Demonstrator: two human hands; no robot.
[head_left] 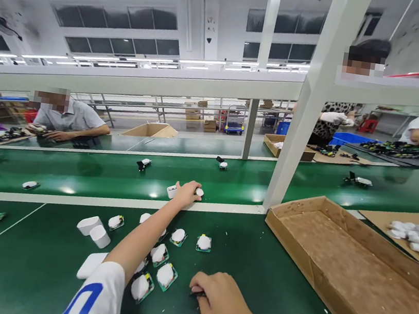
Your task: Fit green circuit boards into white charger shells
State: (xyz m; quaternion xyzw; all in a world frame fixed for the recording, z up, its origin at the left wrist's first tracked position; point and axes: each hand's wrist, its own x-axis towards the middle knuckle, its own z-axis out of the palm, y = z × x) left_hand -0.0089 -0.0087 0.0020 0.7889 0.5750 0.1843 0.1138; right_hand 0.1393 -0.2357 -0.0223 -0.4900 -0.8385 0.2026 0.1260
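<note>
Left hand (187,194) reached over the belt, curled narrow on a small white cap (199,192) beside a white cup (171,191); right hand (218,301) closed on a dark object (196,294), near foam-topped green boards (166,275).

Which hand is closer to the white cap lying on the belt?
Left. The left hand is right beside the white cap on the belt; the right hand rests much farther back on the bench.

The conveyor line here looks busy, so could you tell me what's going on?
A person at a green conveyor bench reaches their left hand onto the belt beside a white cup. Their right hand rests by a small dark item, near small green boards topped with white padding. A cardboard tray sits to the right; a co-worker sits across the belt.
</note>
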